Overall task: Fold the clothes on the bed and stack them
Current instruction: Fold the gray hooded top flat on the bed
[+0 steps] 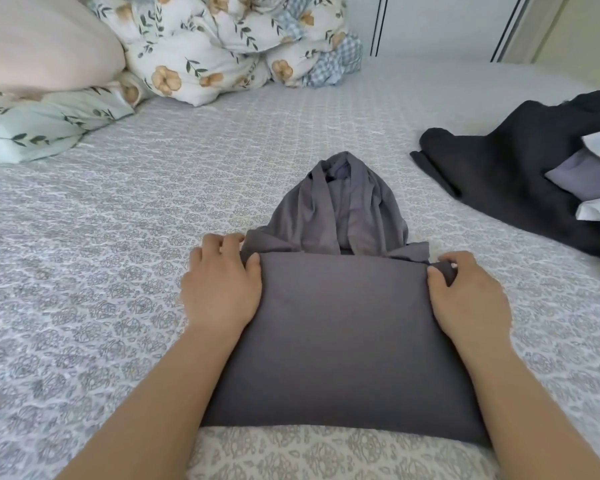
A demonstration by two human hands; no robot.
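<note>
Here, from the head view, I lose the right side of the dark clothes pile (520, 174) to the frame edge, so I cannot count its pieces. One grey garment (340, 334) lies on the bed (84, 271) before me, its far end bunched. Two hands show: my left hand (219, 282) pinches its far left corner, my right hand (468, 296) pinches the far right one. Beyond lie one floral duvet (222, 43) and two pillows (39, 39).

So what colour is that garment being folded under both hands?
The garment is plain dark grey, with no pattern, seen in the head view.
</note>
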